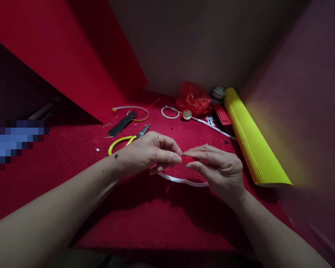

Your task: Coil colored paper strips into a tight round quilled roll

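Between my two hands is a small red corrugated strip (188, 159), pinched at both ends above the table. My left hand (159, 150) has thumb and forefinger closed on its left end. The fingers and thumb of my right hand (220, 163) close on its right end and hide part of it. A thin white band (178, 180) curves below the strip; whether it is joined to the strip cannot be seen. Yellow-handled scissors (120, 142) lie just beyond my left wrist, partly covered by it, blades pointing away to the right.
Red cloth (156, 223) covers the table. A yellow corrugated roll (254, 141) lies at the right. Farther back are a crumpled red plastic bag (194, 101), a lidded jar (218, 93), a black strip (121, 124) and a curved band (139, 108). A large red sheet (72, 56) leans at the left.
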{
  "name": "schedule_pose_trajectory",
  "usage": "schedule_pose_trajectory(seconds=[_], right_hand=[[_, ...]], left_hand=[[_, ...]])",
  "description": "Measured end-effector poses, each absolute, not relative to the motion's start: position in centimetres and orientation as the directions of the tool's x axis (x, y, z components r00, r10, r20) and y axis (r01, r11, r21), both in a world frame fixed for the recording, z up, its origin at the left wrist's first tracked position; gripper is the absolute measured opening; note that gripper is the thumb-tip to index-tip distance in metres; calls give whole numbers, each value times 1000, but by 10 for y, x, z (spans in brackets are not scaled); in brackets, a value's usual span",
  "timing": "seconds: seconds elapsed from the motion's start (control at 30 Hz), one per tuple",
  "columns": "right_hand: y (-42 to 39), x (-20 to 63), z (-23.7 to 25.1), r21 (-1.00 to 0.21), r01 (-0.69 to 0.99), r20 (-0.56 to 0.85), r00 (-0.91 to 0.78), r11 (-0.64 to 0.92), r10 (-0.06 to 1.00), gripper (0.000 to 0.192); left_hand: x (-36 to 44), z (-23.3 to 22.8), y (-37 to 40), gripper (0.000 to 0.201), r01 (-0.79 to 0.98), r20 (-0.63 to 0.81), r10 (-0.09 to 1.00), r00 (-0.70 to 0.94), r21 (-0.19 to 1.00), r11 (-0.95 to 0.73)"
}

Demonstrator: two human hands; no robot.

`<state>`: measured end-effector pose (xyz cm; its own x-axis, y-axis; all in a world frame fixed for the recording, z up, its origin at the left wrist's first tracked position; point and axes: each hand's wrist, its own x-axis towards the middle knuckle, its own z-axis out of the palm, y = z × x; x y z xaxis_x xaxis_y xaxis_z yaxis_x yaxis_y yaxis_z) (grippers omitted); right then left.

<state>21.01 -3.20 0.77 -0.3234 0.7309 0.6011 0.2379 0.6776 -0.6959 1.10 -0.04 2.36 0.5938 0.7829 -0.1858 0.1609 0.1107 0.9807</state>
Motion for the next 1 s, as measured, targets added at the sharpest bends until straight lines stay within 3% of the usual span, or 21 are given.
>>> schedule_pose_trajectory(seconds=[0.27,0.6,1.0], right_hand=[[-30,209,5,-807,143,521,-283,573,805,18],[-30,205,2,-865,99,469,-193,492,862,17],[-24,202,-7,-953,-144,282,-106,266,953,17]], left_hand=[[15,26,-2,9,151,-137,801,583,987,58],[19,13,1,12,-14,-112,798,592,989,150],[29,-7,4,18,-201,-133,809,573,934,295]])
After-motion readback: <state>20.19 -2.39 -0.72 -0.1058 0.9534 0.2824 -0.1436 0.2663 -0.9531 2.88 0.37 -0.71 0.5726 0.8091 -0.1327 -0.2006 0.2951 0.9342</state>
